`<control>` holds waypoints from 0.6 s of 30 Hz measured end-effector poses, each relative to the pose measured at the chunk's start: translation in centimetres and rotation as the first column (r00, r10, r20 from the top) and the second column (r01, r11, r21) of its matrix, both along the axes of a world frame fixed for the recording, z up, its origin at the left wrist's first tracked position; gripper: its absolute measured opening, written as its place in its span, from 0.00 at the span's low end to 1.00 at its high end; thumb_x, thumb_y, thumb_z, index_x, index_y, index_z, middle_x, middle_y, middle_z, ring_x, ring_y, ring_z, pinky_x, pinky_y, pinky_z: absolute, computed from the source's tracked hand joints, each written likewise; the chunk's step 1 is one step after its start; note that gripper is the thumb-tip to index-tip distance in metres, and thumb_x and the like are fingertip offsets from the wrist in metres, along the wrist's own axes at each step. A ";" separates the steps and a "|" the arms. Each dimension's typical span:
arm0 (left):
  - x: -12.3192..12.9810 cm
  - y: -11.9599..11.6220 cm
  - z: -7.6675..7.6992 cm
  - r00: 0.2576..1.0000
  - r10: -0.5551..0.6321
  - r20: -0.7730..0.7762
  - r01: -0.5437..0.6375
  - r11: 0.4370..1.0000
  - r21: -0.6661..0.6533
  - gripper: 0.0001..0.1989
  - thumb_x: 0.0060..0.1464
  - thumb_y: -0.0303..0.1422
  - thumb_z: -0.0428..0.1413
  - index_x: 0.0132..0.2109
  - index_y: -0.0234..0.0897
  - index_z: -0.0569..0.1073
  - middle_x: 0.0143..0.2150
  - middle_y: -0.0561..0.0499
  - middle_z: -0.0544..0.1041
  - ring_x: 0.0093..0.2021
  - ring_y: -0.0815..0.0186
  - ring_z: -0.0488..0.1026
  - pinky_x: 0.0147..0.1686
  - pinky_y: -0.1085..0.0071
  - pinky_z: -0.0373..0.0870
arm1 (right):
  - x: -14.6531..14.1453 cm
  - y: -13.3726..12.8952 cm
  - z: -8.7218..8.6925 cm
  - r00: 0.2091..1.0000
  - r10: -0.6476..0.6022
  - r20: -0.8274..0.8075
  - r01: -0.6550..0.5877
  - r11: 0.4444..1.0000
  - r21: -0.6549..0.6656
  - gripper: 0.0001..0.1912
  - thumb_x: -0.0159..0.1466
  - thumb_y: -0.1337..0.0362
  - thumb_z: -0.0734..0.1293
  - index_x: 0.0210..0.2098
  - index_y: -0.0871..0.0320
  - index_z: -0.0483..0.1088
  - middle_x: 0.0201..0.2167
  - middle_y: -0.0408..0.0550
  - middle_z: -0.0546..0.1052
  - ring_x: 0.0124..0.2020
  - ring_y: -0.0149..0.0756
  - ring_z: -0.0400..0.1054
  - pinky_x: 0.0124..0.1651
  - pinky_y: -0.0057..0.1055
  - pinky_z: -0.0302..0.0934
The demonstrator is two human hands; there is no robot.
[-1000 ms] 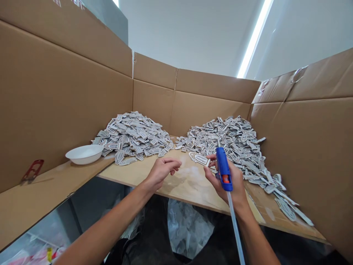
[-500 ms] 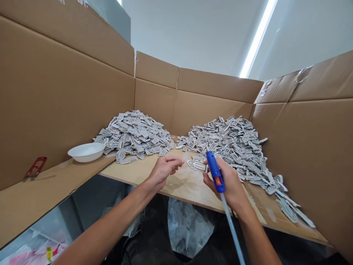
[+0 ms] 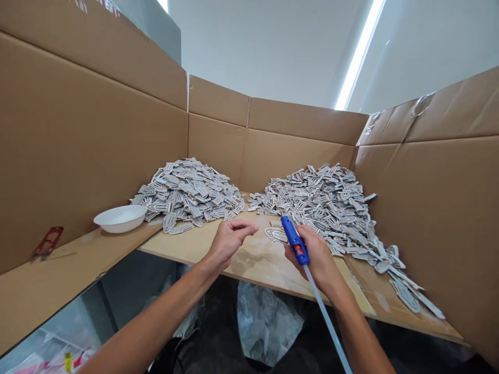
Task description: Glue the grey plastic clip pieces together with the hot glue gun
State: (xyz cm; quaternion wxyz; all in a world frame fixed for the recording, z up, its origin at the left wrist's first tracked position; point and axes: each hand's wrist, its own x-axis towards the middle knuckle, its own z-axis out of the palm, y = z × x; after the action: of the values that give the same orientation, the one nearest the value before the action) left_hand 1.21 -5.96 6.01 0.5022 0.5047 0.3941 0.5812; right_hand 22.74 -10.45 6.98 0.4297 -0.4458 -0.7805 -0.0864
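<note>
My right hand (image 3: 314, 254) is wrapped round a blue hot glue gun (image 3: 294, 240), its nozzle pointing away and a long glue stick (image 3: 327, 314) trailing from its rear. Just left of the gun shows a flat grey-white cutout piece (image 3: 276, 235) with a rounded, slotted shape. Its other end is hidden behind the gun, and I cannot tell whether my right fingers hold it too. My left hand (image 3: 230, 241) hovers over the wooden board (image 3: 249, 262), thumb and fingertips pinched together; whatever may be between them is too small to make out.
Piles of similar pieces stand at the left (image 3: 195, 189) and right (image 3: 319, 197), the right one spilling along the edge. A white bowl (image 3: 120, 219) and a red-handled tool (image 3: 49, 241) are on the left. Tall cardboard walls (image 3: 304, 122) enclose the work surface.
My right hand has shifted slightly left with the glue gun, which now covers more of the cutout piece. The left hand stays nearly in place, its fingers pinched closer together.
</note>
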 end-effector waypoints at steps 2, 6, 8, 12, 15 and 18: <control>-0.1 0.0 0.0 1.000 0.013 -0.011 -0.013 1.000 -0.010 0.14 0.34 0.41 0.68 0.25 0.35 0.82 0.19 0.55 0.66 0.22 0.73 0.51 0.24 0.70 0.43 | 0.0 -0.3 0.1 0.998 -0.006 -0.070 0.006 1.000 0.009 0.03 0.61 0.64 0.68 0.34 0.54 0.69 0.31 0.44 0.74 0.31 0.37 0.68 0.36 0.31 0.62; 0.0 -0.3 0.1 1.000 -0.029 -0.007 0.028 0.999 -0.022 0.14 0.35 0.41 0.68 0.25 0.34 0.81 0.20 0.54 0.67 0.22 0.74 0.50 0.24 0.70 0.42 | -0.1 -0.5 0.1 0.994 0.016 -0.107 -0.013 1.000 0.026 0.10 0.62 0.63 0.69 0.44 0.54 0.71 0.33 0.44 0.74 0.32 0.37 0.69 0.38 0.32 0.63; 0.1 -0.5 0.3 0.998 -0.060 0.006 0.060 0.998 -0.016 0.13 0.35 0.41 0.68 0.25 0.34 0.81 0.21 0.54 0.68 0.22 0.74 0.50 0.24 0.70 0.42 | -0.1 -0.2 0.0 0.999 0.030 -0.042 -0.030 1.000 0.011 0.03 0.60 0.65 0.68 0.34 0.54 0.68 0.30 0.44 0.73 0.30 0.37 0.67 0.35 0.31 0.62; 0.1 -0.6 0.4 0.999 -0.051 0.000 0.051 0.999 0.000 0.13 0.35 0.41 0.68 0.25 0.35 0.81 0.20 0.54 0.67 0.22 0.74 0.50 0.24 0.70 0.42 | 0.2 -0.2 0.1 0.999 -0.008 -0.037 0.008 1.000 0.012 0.07 0.60 0.65 0.68 0.29 0.53 0.64 0.28 0.43 0.71 0.29 0.37 0.65 0.33 0.31 0.60; 0.1 -0.7 0.4 0.999 -0.023 -0.028 0.023 0.999 0.027 0.13 0.36 0.41 0.68 0.25 0.36 0.81 0.20 0.53 0.69 0.22 0.73 0.52 0.24 0.70 0.44 | 0.2 -0.6 0.3 0.994 -0.024 -0.111 0.026 0.999 0.021 0.05 0.62 0.62 0.68 0.37 0.53 0.68 0.31 0.43 0.73 0.30 0.36 0.66 0.36 0.32 0.62; 0.2 -0.8 0.4 0.998 -0.053 -0.016 0.053 0.998 0.025 0.13 0.37 0.42 0.68 0.24 0.36 0.81 0.21 0.53 0.70 0.22 0.73 0.52 0.23 0.70 0.44 | 0.0 -0.5 0.1 0.999 -0.002 -0.049 0.002 1.000 0.004 0.04 0.59 0.65 0.68 0.33 0.53 0.67 0.31 0.45 0.73 0.31 0.38 0.67 0.36 0.32 0.61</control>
State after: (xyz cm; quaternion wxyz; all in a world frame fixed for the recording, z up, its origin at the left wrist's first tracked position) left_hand 1.42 -6.75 6.45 0.5080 0.5257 0.3770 0.5688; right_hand 22.73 -10.93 7.10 0.4495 -0.4476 -0.7692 -0.0777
